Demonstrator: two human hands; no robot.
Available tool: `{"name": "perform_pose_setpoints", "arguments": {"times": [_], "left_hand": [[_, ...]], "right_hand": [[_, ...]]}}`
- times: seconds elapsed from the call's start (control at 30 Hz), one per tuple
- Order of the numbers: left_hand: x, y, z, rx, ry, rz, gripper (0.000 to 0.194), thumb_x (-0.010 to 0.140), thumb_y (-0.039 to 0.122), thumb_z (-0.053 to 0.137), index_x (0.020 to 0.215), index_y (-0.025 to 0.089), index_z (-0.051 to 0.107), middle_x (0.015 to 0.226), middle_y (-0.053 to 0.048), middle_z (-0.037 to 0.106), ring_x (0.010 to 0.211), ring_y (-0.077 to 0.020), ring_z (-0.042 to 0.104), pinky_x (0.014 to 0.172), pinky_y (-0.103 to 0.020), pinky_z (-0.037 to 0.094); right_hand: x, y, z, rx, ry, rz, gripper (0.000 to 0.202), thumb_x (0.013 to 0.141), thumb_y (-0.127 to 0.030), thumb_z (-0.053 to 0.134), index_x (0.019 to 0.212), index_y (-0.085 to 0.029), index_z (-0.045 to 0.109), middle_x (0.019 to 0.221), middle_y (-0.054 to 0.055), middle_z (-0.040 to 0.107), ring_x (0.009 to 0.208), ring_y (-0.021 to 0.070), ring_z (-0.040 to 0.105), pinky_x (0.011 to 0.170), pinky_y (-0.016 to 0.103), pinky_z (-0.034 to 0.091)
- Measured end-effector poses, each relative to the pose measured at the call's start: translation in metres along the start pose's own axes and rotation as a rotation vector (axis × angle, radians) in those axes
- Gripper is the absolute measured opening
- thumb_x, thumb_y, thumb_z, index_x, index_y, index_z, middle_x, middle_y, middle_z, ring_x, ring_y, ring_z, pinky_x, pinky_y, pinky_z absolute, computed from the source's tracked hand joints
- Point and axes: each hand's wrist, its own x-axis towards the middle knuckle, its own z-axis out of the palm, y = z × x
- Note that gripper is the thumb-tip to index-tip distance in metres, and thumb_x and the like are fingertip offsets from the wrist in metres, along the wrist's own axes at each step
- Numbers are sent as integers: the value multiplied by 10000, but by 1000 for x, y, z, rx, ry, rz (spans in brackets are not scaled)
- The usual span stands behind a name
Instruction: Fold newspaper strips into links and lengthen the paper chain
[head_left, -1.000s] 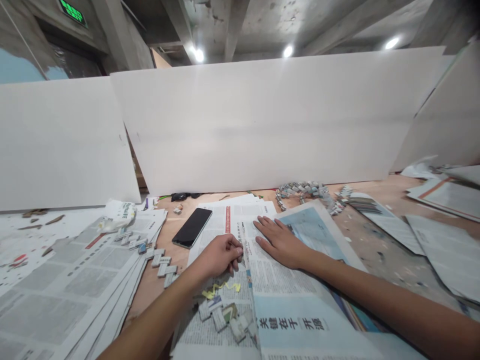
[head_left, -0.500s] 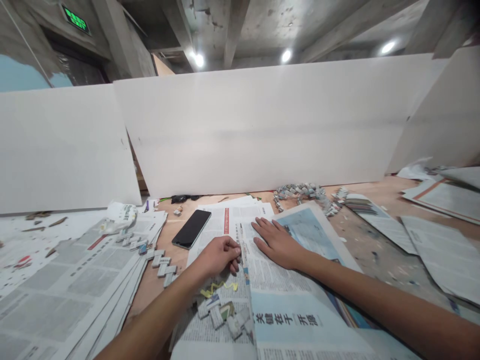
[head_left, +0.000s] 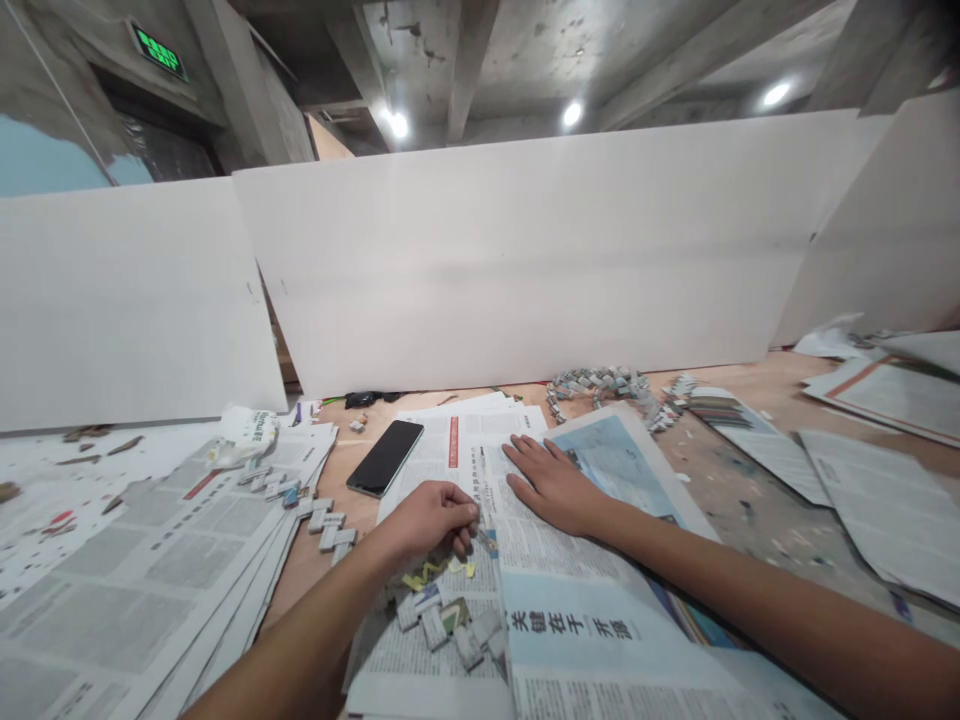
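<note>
My right hand (head_left: 556, 488) lies flat with spread fingers on a newspaper sheet (head_left: 577, 570) that has a blue picture and large headline characters. At that sheet's left edge is my left hand (head_left: 433, 520), its thumb and fingers pinched together. Whatever is between those fingertips is hidden or too small to name. Just below the left hand, a folded-paper zigzag chain (head_left: 452, 625) and a yellow zigzag strip (head_left: 422, 576) lie on other newspaper pages. A black phone (head_left: 386, 458) rests beyond my left wrist.
Stacked newspapers (head_left: 172, 560) lie on the left, with a crumpled white plastic bag (head_left: 247, 432) and another paper chain (head_left: 328, 520) beside them. A coiled paper chain (head_left: 600, 383) sits near the white partition (head_left: 510, 260). More paper sheets (head_left: 885, 500) are on the right.
My left hand has moved slightly toward me along the newspaper's edge, still pinched. My right hand stays flat on the sheet. The view has shifted a little.
</note>
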Motion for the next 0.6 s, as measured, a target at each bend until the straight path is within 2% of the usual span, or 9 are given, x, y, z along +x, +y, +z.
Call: {"name": "perform_pose_setpoints", "arguments": {"times": [0.17, 0.33, 0.6], "left_hand": [[-1, 0, 6, -21, -16, -4, 289, 746, 403, 719, 730, 145, 588, 528, 8, 627, 441, -95, 550, 471, -216, 393], [-6, -2, 1, -41, -9, 39, 310, 707, 401, 759, 736, 144, 588, 531, 22, 614, 469, -95, 550, 510, -230, 443], [-8, -7, -4, -71, -6, 22, 329, 692, 411, 776, 724, 146, 583, 538, 24, 606, 464, -86, 548, 483, -208, 411]], "right_hand": [[0, 1, 2, -1, 2, -5, 627, 1009, -486, 236, 1519, -133, 324, 1581, 145, 277, 1466, 285, 222, 1181, 521, 173], [0, 1, 1, -6, 6, 0, 624, 1008, -478, 247, 1515, -125, 332, 1576, 151, 285, 1463, 288, 230, 1181, 519, 173], [-1, -1, 1, -27, 22, -3, 599, 1007, -470, 282, 1491, -129, 370, 1566, 160, 314, 1455, 299, 249, 1172, 535, 169]]}}
